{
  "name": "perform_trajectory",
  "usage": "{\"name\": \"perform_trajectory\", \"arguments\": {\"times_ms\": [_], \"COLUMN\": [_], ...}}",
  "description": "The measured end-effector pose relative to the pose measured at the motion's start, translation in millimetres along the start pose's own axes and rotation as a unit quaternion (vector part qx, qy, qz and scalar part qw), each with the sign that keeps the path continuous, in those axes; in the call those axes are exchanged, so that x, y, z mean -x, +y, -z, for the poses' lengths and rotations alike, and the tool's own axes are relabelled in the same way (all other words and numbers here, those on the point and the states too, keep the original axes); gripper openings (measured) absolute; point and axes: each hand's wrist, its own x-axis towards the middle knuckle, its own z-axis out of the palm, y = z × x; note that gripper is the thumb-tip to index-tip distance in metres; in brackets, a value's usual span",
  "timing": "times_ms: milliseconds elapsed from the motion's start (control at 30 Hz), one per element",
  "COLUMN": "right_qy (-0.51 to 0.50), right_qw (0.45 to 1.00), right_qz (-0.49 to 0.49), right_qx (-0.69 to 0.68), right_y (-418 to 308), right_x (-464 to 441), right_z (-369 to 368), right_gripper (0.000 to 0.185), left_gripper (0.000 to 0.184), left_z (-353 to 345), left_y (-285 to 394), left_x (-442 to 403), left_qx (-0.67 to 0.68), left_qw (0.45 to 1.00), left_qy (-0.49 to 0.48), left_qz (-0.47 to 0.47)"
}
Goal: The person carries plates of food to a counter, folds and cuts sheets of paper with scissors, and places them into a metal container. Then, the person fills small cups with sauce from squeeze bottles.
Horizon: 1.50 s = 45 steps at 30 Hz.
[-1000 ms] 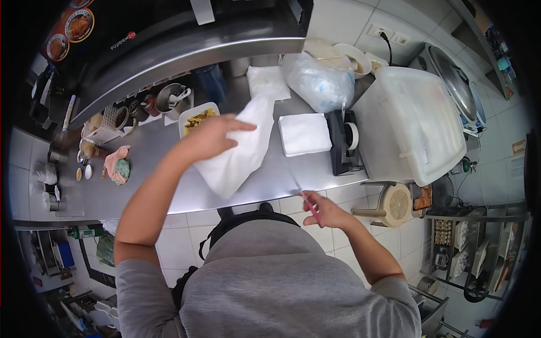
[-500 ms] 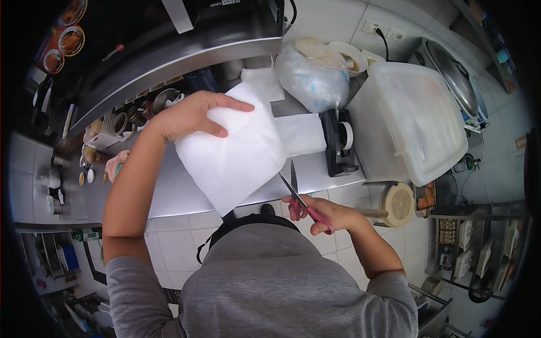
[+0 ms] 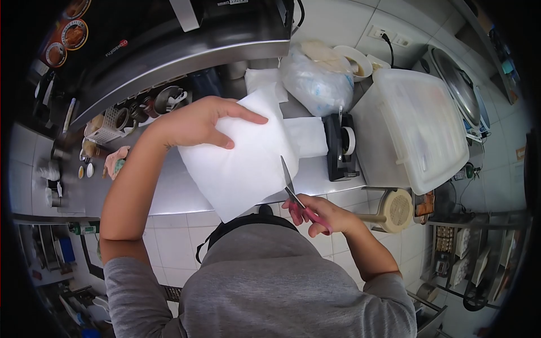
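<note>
My left hand (image 3: pixel 208 125) grips a white paper sheet (image 3: pixel 242 169) by its upper left side, thumb and fingers bent over it. The paper is held slanted above the steel counter, and its lower corner hangs past the front edge. In my right hand (image 3: pixel 318 215) is a pair of scissors (image 3: pixel 290 183) with pinkish-red handles. One blade lies in front of the paper near its lower right edge; the other blade is mostly hidden behind the sheet. Folded white paper (image 3: pixel 306 137) lies on the counter beside a black tape dispenser (image 3: pixel 340 155).
A steel counter (image 3: pixel 169 191) runs across in front of me. To the right stands a large lidded plastic bin (image 3: pixel 417 129), with a filled plastic bag (image 3: pixel 317 79) and a white bowl (image 3: pixel 355 59) behind. A black appliance (image 3: pixel 158 45) overhangs the back left. A beige stool (image 3: pixel 397 211) stands below.
The scissors have moved up onto the paper's right edge, which now lies between the blades. My left hand and the sheet have shifted slightly right and down in view.
</note>
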Motion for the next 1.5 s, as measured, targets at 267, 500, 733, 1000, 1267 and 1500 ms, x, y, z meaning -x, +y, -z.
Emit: {"name": "perform_trajectory", "arguments": {"times_ms": [267, 500, 733, 1000, 1267, 1500], "right_qy": [0.015, 0.024, 0.04, 0.069, 0.099, 0.085], "right_qw": [1.0, 0.999, 0.998, 0.997, 0.991, 0.996], "right_qz": [0.026, -0.032, 0.042, -0.01, -0.061, 0.001], "right_qx": [0.001, -0.037, -0.034, -0.029, 0.067, -0.006], "right_y": [-7.3, -9.4, -5.3, -13.2, -14.4, -23.2], "right_x": [-2.2, 0.9, -5.8, -2.4, -4.2, -14.5], "right_z": [-2.1, 1.1, -12.4, -11.4, -15.9, -20.9], "right_gripper": [0.091, 0.083, 0.085, 0.084, 0.062, 0.06], "left_gripper": [0.063, 0.064, 0.065, 0.064, 0.065, 0.065], "left_z": [2.6, 5.9, 9.6, 11.8, 14.5, 7.5], "left_y": [-3.0, -1.4, -3.1, -6.5, -6.3, -2.1], "left_x": [-1.1, 0.4, 2.1, 4.8, 10.6, 11.2], "left_qx": [0.004, 0.003, 0.0, 0.014, 0.024, 0.013], "left_qw": [1.0, 1.0, 1.0, 1.0, 0.999, 1.0], "left_qy": [0.011, 0.013, 0.016, 0.025, 0.027, -0.004], "left_qz": [0.002, 0.0, -0.001, 0.008, 0.013, 0.008]}}
